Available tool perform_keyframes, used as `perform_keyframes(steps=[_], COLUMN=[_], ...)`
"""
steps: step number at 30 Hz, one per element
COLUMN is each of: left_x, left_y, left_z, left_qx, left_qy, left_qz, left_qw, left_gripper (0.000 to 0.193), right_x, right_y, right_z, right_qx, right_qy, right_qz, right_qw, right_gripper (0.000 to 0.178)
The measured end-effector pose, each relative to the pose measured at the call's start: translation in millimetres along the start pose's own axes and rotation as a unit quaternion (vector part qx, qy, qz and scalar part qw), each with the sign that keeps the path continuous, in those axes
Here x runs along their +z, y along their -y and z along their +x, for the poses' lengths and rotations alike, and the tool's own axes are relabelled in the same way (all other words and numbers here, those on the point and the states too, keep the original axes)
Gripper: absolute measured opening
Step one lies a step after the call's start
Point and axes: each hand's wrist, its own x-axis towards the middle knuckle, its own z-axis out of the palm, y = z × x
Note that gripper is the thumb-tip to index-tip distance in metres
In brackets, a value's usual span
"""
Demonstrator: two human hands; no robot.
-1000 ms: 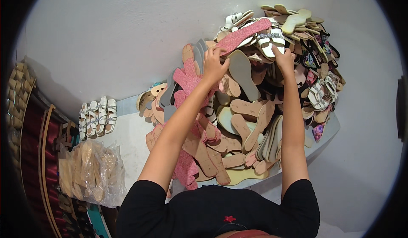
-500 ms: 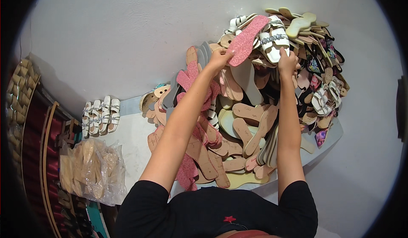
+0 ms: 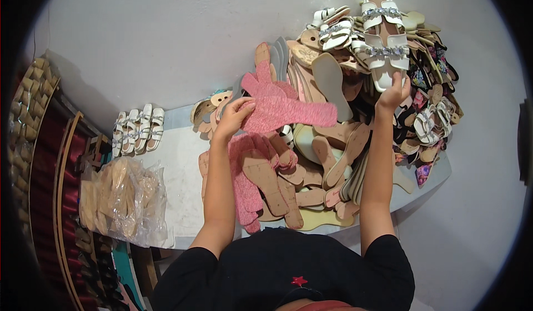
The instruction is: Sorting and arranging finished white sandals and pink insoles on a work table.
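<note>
My left hand (image 3: 234, 117) pinches a glittery pink insole (image 3: 288, 114) by its wide end, its narrow end pointing right over the pile. The insole is slightly blurred. My right hand (image 3: 393, 93) grips the toe of a white sandal (image 3: 384, 39) with jewelled straps, held up at the far right, heel end away from me. Whether a second sandal lies under it I cannot tell. Between and below my hands spreads a heap of tan insoles (image 3: 262, 175), with more pink insoles (image 3: 246, 191) among them. Other white sandals (image 3: 336, 32) lie just left of the held one.
White sandals (image 3: 139, 128) stand in a row at the left of the table (image 3: 186, 183), behind a clear plastic bag of tan shoe parts (image 3: 125, 197). Flowered straps and more sandals (image 3: 430, 123) pile up on the right. Walls (image 3: 189, 39) close in the back and right.
My left hand has drawn the pink insole left and nearer, turning it sideways. My right hand has lifted the white sandal clear of the pile, up and slightly right.
</note>
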Motion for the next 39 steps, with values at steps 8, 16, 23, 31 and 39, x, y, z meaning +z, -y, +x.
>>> perform_keyframes(steps=[8, 16, 23, 31, 39], left_x=[6.3, -21.8, -41.4, -89.7, -199.9], left_y=[43.7, 32.3, -32.2, -26.9, -63.6], left_z=[-45.7, -84.4, -136.0, -150.5, -123.0], left_qx=[0.053, 0.066, 0.216, 0.204, 0.049], left_qy=[-0.102, -0.209, -0.056, -0.162, -0.153], left_qz=[0.184, 0.118, -0.361, -0.363, -0.247], left_qw=[0.976, 0.968, 0.905, 0.895, 0.956], left_gripper=[0.037, 0.057, 0.058, 0.031, 0.031], right_x=[-42.5, -48.5, -38.3, 10.7, 88.3], right_y=[6.6, -8.2, -13.4, -9.8, -15.1], right_z=[-104.9, -198.4, -253.9, -357.6, -392.9], right_qx=[0.132, 0.327, 0.45, 0.483, 0.548], right_qy=[0.036, 0.19, 0.341, 0.312, 0.457], right_qz=[0.086, 0.155, 0.162, 0.126, 0.092], right_qw=[0.987, 0.913, 0.809, 0.808, 0.695], right_gripper=[0.033, 0.03, 0.031, 0.035, 0.03])
